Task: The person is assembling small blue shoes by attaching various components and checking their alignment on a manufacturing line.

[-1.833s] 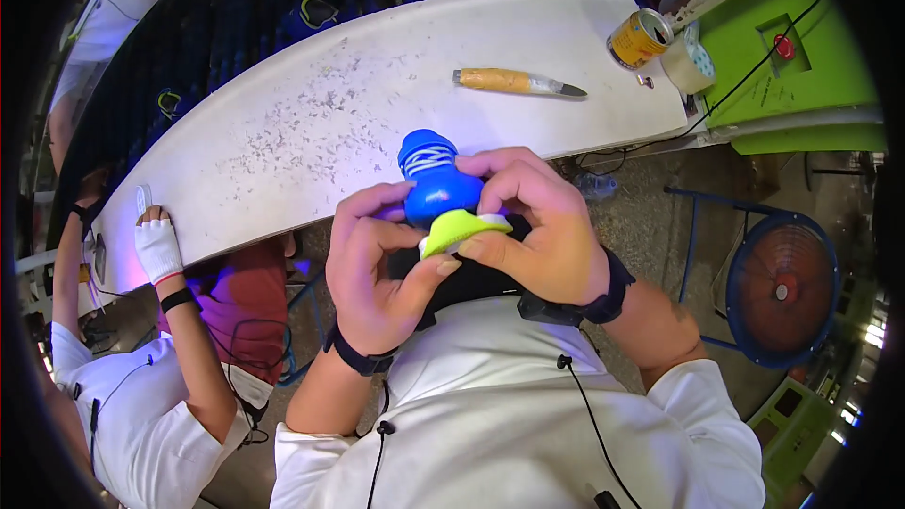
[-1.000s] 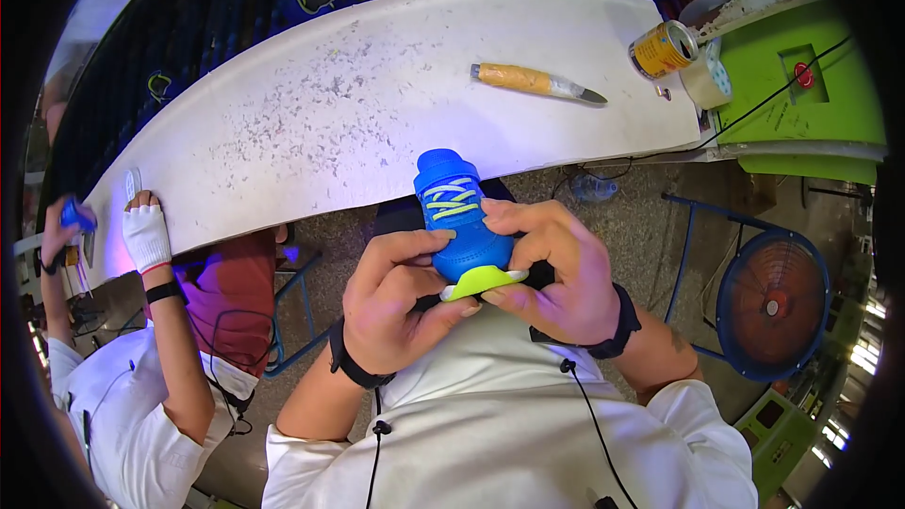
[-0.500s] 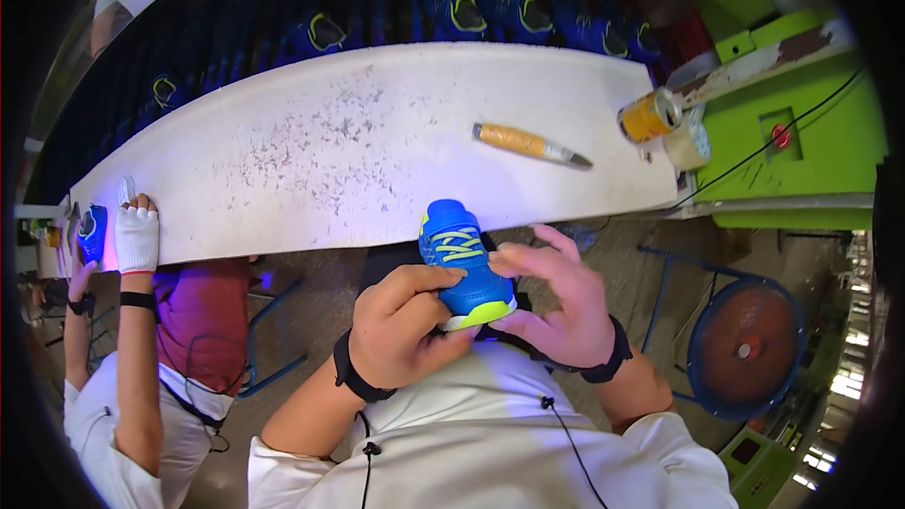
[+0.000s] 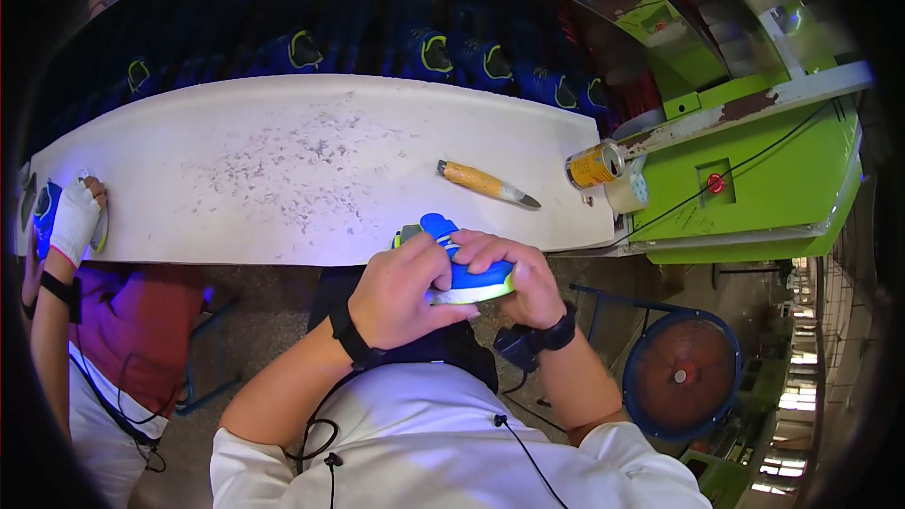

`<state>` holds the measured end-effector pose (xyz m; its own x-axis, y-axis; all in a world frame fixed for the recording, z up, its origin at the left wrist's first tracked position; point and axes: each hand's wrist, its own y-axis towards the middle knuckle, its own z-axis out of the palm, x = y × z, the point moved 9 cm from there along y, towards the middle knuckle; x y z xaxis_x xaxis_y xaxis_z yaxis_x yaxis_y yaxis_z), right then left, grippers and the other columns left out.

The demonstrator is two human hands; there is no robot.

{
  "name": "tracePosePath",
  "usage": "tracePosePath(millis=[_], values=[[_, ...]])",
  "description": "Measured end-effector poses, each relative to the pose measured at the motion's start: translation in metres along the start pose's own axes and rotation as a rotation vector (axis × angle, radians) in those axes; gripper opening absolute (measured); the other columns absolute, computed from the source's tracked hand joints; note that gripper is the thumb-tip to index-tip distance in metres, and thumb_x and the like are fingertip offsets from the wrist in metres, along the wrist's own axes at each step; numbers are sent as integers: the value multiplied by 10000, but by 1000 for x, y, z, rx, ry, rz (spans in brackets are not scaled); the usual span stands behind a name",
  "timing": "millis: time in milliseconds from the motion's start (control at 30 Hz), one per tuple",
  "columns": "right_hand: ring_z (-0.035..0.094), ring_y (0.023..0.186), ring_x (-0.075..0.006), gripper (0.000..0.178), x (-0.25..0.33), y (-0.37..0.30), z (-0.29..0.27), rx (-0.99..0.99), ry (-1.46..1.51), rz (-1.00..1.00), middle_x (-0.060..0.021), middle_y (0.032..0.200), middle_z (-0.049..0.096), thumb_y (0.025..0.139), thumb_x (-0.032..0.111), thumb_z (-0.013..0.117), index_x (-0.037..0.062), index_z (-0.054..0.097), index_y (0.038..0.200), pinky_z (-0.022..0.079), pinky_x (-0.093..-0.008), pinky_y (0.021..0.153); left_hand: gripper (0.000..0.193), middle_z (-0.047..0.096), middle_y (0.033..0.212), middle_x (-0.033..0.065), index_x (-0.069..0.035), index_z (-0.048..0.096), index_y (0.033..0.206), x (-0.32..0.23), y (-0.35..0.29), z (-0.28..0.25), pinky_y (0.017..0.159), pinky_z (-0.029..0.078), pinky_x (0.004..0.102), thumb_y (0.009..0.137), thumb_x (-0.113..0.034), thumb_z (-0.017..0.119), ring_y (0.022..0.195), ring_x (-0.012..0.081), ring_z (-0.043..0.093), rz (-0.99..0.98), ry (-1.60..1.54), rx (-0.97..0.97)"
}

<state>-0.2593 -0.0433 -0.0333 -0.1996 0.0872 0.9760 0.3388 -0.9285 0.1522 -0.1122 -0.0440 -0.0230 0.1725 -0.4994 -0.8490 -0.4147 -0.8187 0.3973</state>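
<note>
Both my hands grip a small blue shoe (image 4: 485, 276) with a pale and lime sole, just past the near edge of the white worktable (image 4: 396, 165). My left hand (image 4: 401, 285) wraps round its left side, fingers curled over the upper. On the other side, my right hand (image 4: 520, 271) presses its fingers on the top, the thumb low near the toe. The shoe is tilted, with part of the sole side turned up toward me. My fingers hide most of the laces. A brush-like tool with a tan wrapped handle (image 4: 488, 183) lies on the table beyond.
A yellow can (image 4: 594, 168) and a tape roll (image 4: 630, 190) stand at the table's right end, beside a green machine (image 4: 754, 184). Several blue shoes (image 4: 436, 52) sit along a dark conveyor behind. A co-worker's gloved hand (image 4: 77, 224) is at left; a round fan (image 4: 681, 375) stands right.
The shoe has turned from laces up to tilted on its side. My fingers have closed more fully over it. The view has shifted right, and the co-worker's gloved hand has moved on their shoe.
</note>
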Motion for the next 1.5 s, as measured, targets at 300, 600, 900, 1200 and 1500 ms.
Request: tracePosePath(millis=[300,600,900,1200,1500], values=[[581,1162,-259,593,4,20,26,75,68,82,-128,1128,645,970,562,516,-1,618,1127,422,-407,1056,509,616,1027,145,-70,602,1074,-15,-1,-22,813,535,415,703,-246,902,925,339,639,29,58,-100],[588,889,-292,476,-20,2,51,47,-662,-139,-97,917,594,641,296,924,61,597,894,486,-387,777,598,609,1320,238,-54,515,1129,14,-65,-52,1195,278,559,820,-459,828,1283,332,567,-146,-198,-190],[551,769,-295,389,-6,-20,55,-125,-362,-423,-90,816,531,639,92,880,58,534,813,465,-371,683,645,652,1218,206,-74,473,1084,6,-56,-41,1225,222,552,821,-579,778,1253,294,581,-225,-104,-174],[556,785,-293,439,-31,-12,39,-103,-505,-280,-71,835,529,625,257,904,87,541,804,445,-394,684,406,728,1061,185,-69,544,944,-12,-33,-45,1165,350,562,768,-260,855,1157,318,656,-157,87,38],[573,739,-310,432,-47,23,54,109,-539,-159,-95,837,504,670,280,872,76,527,833,456,-417,628,440,576,1335,241,-49,614,980,7,-40,-64,1077,440,489,706,-276,871,1238,411,571,-199,197,152]])
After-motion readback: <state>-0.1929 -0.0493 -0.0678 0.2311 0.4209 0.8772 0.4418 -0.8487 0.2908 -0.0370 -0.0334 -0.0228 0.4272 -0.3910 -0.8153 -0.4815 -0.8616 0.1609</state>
